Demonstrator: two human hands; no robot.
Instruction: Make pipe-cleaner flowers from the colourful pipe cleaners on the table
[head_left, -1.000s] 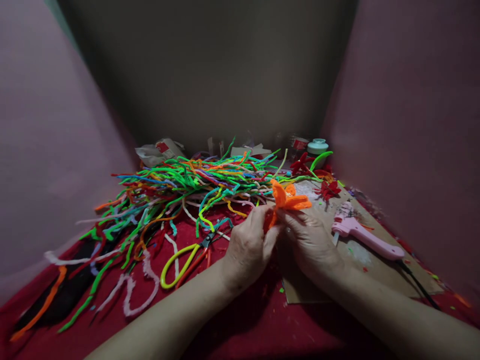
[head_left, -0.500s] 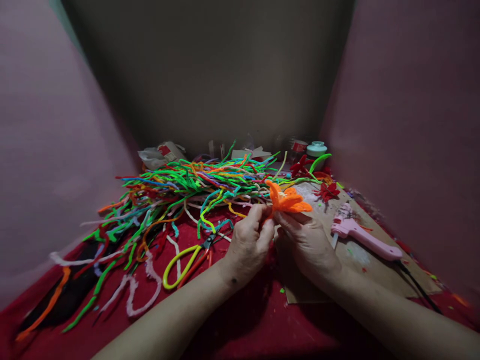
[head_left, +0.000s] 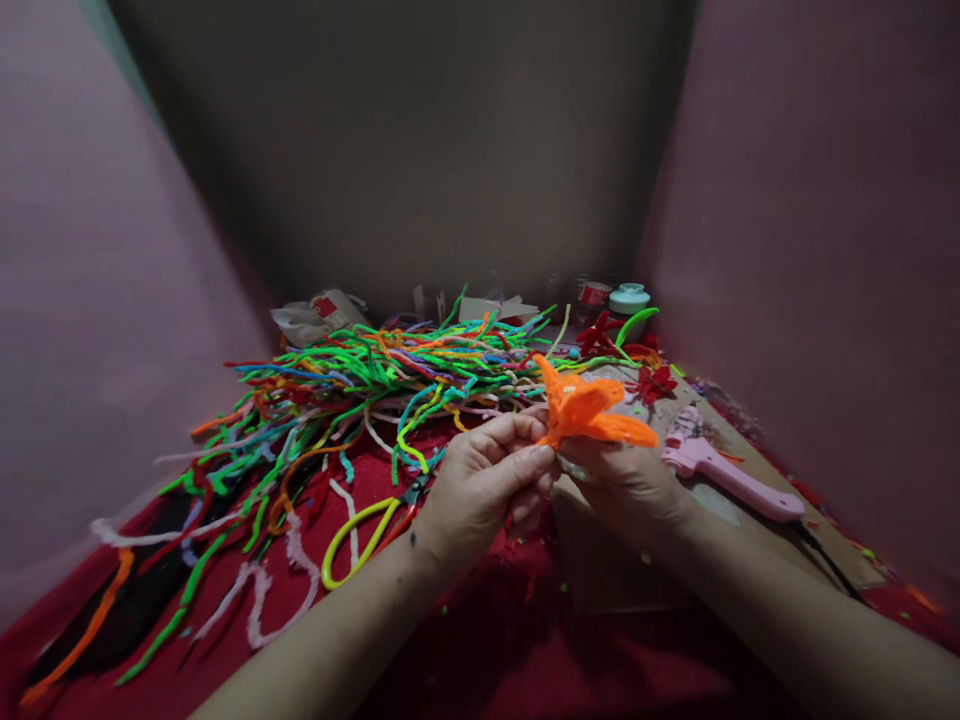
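Observation:
An orange pipe-cleaner flower (head_left: 592, 405) with pointed petals and a pale centre is held up over the table, its open side facing right. My left hand (head_left: 487, 475) pinches the flower's base between thumb and fingers. Close against the underside of the petals is my right hand (head_left: 622, 490), its fingers curled at the base and partly hidden by the flower. Left of my left hand, scissors (head_left: 360, 540) with yellow and red handles lie on the red cloth. To the right of my right hand, a pink glue gun (head_left: 735, 480) rests on a cardboard sheet (head_left: 795, 555).
A large heap of many-coloured pipe cleaners (head_left: 390, 360) spreads over the back and left of the red cloth (head_left: 480, 640). Red flowers (head_left: 652, 383) lie at the back right, near a jar with a turquoise lid (head_left: 628, 297). Walls rise on both sides.
The orange flower has turned so that its petals point more to the right and towards me. My left hand's fingers have shifted their pinch at its base.

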